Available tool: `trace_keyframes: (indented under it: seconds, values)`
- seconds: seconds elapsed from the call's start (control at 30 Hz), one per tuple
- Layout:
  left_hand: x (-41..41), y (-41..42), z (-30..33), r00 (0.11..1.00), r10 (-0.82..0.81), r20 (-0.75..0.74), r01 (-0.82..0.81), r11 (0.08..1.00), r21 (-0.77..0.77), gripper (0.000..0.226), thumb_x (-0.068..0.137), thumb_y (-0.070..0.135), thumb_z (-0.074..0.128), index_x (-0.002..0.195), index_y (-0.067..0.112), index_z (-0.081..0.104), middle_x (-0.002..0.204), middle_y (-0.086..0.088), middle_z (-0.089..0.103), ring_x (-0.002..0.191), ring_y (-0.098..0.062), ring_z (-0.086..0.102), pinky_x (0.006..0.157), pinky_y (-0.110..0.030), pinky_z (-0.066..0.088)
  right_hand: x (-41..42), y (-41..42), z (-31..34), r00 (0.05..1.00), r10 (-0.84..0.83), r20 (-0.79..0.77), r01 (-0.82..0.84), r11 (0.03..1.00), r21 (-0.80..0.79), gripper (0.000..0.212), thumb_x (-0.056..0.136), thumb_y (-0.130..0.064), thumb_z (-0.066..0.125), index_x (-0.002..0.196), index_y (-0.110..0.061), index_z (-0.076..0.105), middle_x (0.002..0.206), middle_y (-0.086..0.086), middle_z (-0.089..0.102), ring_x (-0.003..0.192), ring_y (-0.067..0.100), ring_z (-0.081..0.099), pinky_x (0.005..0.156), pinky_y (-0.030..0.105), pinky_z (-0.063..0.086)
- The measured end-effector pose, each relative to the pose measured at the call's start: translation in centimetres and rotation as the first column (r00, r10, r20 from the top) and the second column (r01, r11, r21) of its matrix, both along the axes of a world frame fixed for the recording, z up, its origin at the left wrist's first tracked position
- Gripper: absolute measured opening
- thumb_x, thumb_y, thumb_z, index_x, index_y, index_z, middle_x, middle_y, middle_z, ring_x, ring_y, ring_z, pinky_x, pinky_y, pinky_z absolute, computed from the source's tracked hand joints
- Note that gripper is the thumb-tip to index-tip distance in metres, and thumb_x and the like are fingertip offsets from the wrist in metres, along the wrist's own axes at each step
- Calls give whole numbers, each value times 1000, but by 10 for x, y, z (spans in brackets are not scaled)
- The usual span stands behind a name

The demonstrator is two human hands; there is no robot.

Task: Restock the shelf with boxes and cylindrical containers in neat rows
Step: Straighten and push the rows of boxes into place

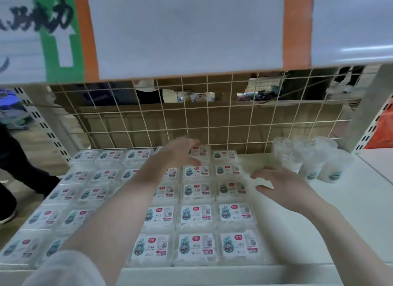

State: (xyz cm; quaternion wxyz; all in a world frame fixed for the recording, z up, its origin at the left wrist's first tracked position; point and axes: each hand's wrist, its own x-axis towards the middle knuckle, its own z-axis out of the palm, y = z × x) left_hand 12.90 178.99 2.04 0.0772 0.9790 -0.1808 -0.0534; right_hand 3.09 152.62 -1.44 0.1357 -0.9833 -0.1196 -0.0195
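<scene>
At the far left I saw a person's dark trousers and shoe (8,216) on the floor beside the rack, and a slotted upright (45,128) rising from the shelf corner. Above it hung a green sign (58,36) with a white arrow pointing up, next to an orange strip.

The boxes (196,215) lay flat on the white shelf (350,222) in neat rows, touching side to side, labels facing up and reading toward me; each label's long axis ran across the shelf. I counted 5 rows front to back in the right-hand columns; the left columns were blurred.

My left hand (180,151) reached over the back rows with fingers stretched toward the grid, loosely spread and holding nothing, just above a box in the rear row. Whether it touched that box I could not tell.

My right hand (280,185) hovered at the right edge of the boxes, palm down, fingers relaxed and pointing left, gripping nothing.

Further right, the cylinders (306,160) stood upright in a cluster near the back right corner, well apart from the boxes; I made out about 3, though blur hid their edges.

Behind everything ran a white wire grid (212,115) with brown cardboard beyond it.
</scene>
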Motion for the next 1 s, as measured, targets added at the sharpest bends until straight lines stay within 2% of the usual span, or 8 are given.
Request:
trace_keyframes:
  seconds: [0.17,0.4,0.77,0.9,1.0]
  values:
    - [11,1,-15,999,-24,36,23,1000,6,67,83,41,67,140,21,38,131,-3,47,116,-20,46,98,-34,39,-3,-2,-1,1000,-16,-17,16,1000,17,28,93,-37,50,121,-36,52,124,-16,49,116,9,46,89,23,38]
    - [22,0,-36,996,-4,84,3,1000,9,70,84,46,64,143,22,36,142,-5,42,129,-26,40,109,-40,33,-1,-6,1,999,-32,-36,33,999,12,29,93,-37,49,121,-36,52,122,-14,50,115,10,47,91,25,39]
    - [22,1,-38,995,-32,98,30,999,22,64,88,46,58,143,20,36,141,-4,42,128,-24,40,107,-36,34,5,-6,-3,996,-62,-67,63,998,10,29,92,-36,51,121,-35,53,123,-13,51,113,9,48,91,26,39]
    - [10,5,-36,983,-13,185,19,999,-29,55,92,44,53,140,20,41,140,-1,43,128,-22,39,104,-33,35,2,-7,-6,991,-131,-7,131,991,4,30,93,-34,50,123,-33,52,124,-11,52,116,11,47,87,23,38]
    - [-11,7,-36,956,42,292,-14,995,-98,49,94,40,50,137,17,45,137,-2,46,128,-20,40,105,-32,35,-4,-7,-12,974,-220,49,220,975,7,32,93,-32,51,125,-31,53,123,-9,53,113,13,49,78,22,37]
